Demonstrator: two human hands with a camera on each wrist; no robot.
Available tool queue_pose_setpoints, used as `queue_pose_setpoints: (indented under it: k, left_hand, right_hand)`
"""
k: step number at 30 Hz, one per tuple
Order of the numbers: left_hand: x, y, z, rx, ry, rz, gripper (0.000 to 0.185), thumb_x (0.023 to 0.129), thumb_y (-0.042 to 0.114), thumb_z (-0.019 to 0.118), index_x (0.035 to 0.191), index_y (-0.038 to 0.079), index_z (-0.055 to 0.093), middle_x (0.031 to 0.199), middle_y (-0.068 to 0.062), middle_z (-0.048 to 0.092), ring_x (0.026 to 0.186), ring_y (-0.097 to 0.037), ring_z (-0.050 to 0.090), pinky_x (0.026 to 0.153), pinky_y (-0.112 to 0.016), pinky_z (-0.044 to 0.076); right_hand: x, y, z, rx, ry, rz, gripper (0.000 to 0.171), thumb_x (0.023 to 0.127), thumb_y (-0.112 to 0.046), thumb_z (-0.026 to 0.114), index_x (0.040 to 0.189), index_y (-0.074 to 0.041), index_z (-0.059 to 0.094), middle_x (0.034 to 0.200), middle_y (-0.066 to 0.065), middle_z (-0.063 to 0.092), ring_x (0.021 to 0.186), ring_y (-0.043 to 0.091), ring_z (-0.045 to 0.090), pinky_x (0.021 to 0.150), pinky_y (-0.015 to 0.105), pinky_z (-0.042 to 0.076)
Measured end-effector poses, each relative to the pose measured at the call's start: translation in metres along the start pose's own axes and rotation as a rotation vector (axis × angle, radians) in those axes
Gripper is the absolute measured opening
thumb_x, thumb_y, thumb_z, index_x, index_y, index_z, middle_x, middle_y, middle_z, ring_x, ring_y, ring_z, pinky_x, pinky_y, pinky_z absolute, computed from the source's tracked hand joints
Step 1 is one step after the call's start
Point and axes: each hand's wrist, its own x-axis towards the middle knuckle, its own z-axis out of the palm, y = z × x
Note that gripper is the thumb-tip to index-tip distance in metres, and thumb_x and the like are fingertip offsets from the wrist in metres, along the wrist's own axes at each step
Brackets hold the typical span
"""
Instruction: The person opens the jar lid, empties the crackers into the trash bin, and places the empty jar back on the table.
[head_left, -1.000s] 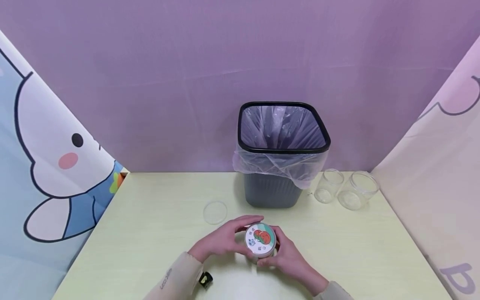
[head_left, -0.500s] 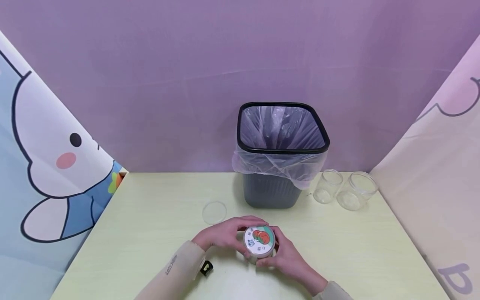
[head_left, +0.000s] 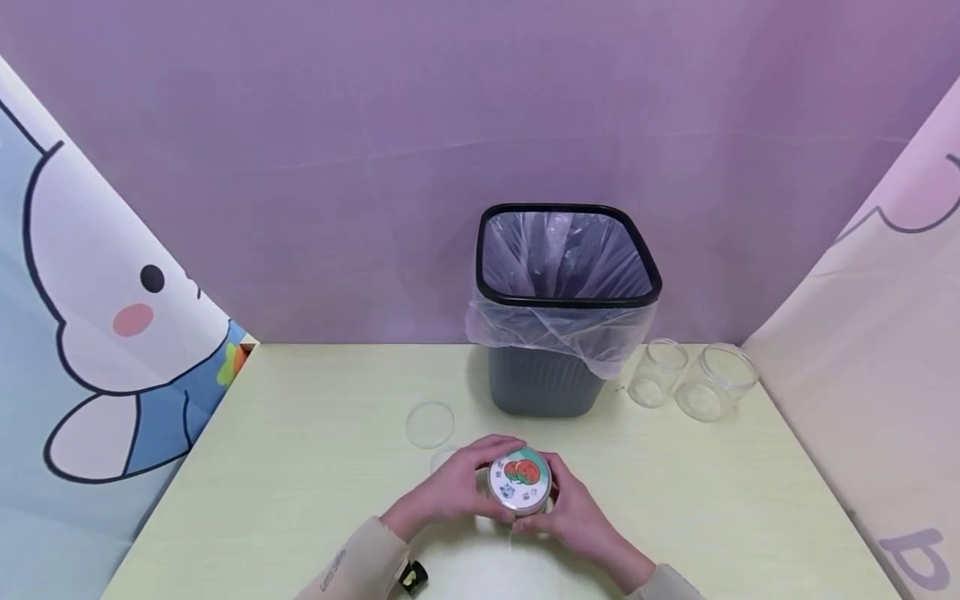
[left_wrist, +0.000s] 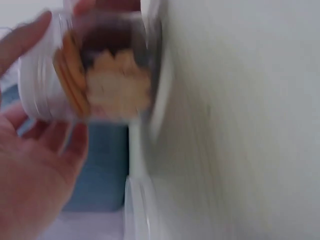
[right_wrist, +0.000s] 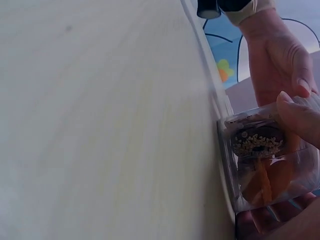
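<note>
A clear round jar of cookies [left_wrist: 117,85] stands upright near the front of the table, topped by a round lid [head_left: 520,479] printed with orange fruit. Curled round the lid from the left are the fingers and thumb of my left hand [head_left: 461,486]. My right hand [head_left: 573,515] grips the jar's body from the right, its thumb on the near side. Through the wall in the right wrist view show a dark seeded cookie [right_wrist: 257,142] and orange-brown pieces [right_wrist: 270,180]. Behind my left hand lies a clear ring-shaped disc [head_left: 431,425], with another partly hidden one [head_left: 442,456] beside it.
A grey bin [head_left: 546,383] with a black rim and a plastic liner stands behind the hands. Two clear glass-like jars, a narrow one [head_left: 657,373] and a wider one [head_left: 716,382], stand at the table's back right. Printed cloth hangs on both sides.
My left hand has shifted around the lid, and the lid's picture has turned slightly counterclockwise. The second clear disc now shows behind my left hand. My right hand stays in place.
</note>
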Motion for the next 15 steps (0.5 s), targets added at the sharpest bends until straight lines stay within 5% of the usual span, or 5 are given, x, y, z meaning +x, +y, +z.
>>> queue_pose_setpoints:
  k: [8,15]
  left_hand:
    - [-0.009,0.014,0.019,0.083,0.187,-0.045,0.097,0.063,0.027,0.095,0.146,0.007,0.050,0.145,0.002,0.049,0.130,-0.021,0.049,0.108,-0.048,0.038]
    - [-0.016,0.021,0.036,0.128,0.336,-0.104,0.094,0.062,0.031,0.095,0.143,0.004,0.053,0.143,-0.004,0.052,0.124,-0.025,0.054,0.104,-0.049,0.043]
  right_hand:
    - [-0.002,-0.004,0.000,0.015,0.025,0.006,0.085,0.065,-0.015,0.093,0.136,-0.009,0.047,0.134,0.003,0.056,0.126,0.022,0.050,0.109,0.037,0.037]
    - [-0.003,-0.003,0.002,0.033,0.031,0.018,0.086,0.066,-0.019,0.094,0.137,-0.008,0.046,0.135,0.005,0.056,0.127,0.025,0.050,0.110,0.048,0.036]
